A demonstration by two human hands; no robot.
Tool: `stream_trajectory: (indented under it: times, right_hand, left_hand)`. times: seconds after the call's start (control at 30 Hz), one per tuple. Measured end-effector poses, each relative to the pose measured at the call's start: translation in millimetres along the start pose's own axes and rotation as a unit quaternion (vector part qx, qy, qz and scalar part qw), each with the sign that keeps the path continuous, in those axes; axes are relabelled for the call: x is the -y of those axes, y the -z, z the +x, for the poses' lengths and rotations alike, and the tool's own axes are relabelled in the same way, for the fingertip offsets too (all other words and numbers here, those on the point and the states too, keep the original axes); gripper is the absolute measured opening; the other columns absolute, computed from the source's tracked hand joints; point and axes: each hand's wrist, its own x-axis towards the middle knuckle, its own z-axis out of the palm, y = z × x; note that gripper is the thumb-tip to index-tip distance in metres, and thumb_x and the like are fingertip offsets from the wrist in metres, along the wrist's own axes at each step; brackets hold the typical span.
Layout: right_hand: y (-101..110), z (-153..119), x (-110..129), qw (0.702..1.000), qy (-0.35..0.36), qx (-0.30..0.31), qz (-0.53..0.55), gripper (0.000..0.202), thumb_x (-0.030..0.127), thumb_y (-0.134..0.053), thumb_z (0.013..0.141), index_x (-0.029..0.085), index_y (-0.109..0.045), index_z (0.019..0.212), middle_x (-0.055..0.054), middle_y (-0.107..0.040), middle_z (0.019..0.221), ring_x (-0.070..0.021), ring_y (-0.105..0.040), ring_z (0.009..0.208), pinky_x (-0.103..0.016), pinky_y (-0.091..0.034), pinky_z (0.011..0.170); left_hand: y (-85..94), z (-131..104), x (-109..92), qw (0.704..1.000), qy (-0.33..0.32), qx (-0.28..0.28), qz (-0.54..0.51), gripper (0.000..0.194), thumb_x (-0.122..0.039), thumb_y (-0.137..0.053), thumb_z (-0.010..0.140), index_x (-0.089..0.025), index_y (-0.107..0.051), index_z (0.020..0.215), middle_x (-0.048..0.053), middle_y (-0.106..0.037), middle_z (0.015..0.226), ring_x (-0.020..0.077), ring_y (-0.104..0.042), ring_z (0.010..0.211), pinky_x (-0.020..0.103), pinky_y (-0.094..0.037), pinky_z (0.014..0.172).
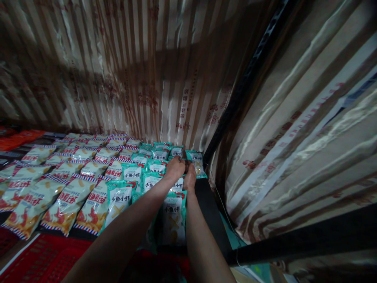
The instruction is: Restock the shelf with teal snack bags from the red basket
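Both my arms reach over rows of teal snack bags on a dark shelf. My left hand (176, 168) has its fingers bent inward among the rear bags. Just to its right, my right hand (190, 177) curls its fingers along the left edge of a teal snack bag (196, 162) at the far right end. The fingertips meet in shadow, and anything between them is hidden. Nearer to me, another teal bag (172, 222) lies between my forearms, and one more (118, 199) sits left of my left arm.
Several pale snack bags with striped edges (60, 200) fill the shelf to the left. A red plastic basket (47, 255) stands in front. Striped wrapping sheets (141, 70) hang behind and at the right. A black metal post (244, 86) rises beside the bags, above a dark shelf surface (207, 200).
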Motion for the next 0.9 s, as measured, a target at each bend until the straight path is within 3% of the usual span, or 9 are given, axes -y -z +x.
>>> stream_trajectory:
  times: [0.3,0.63,0.9]
  right_hand:
    - [6,-2,7,0.999,-0.027,0.018,0.043,0.067,0.061,-0.033,0.082,0.01,-0.061,0.117,-0.012,-0.069,0.109,-0.0226,-0.064,0.099,-0.033,-0.049,0.083]
    - [21,-22,14,0.996,-0.033,0.007,0.081,0.069,0.062,-0.031,0.084,0.01,-0.061,0.117,-0.016,-0.065,0.117,-0.0236,-0.064,0.104,-0.036,-0.049,0.088]
    - [29,-43,17,0.995,-0.04,0.023,0.083,0.07,0.064,-0.035,0.082,0.01,-0.062,0.117,-0.015,-0.064,0.118,-0.0235,-0.062,0.107,-0.036,-0.046,0.093]
  left_hand:
    - [0.0,0,2,1.0,-0.009,0.008,-0.006,0.039,-0.019,-0.042,0.086,-0.008,-0.058,0.12,0.017,-0.06,0.124,0.0233,-0.054,0.118,0.03,-0.037,0.099]
    - [1.0,0,1,1.0,-0.027,0.007,-0.005,0.037,-0.019,-0.042,0.086,-0.009,-0.06,0.116,0.015,-0.06,0.124,0.0207,-0.054,0.118,0.028,-0.037,0.099]
    - [12.8,-28,-5,0.998,-0.057,0.019,0.018,0.036,-0.017,-0.041,0.086,-0.012,-0.061,0.116,0.012,-0.062,0.122,0.0195,-0.056,0.116,0.029,-0.039,0.1]
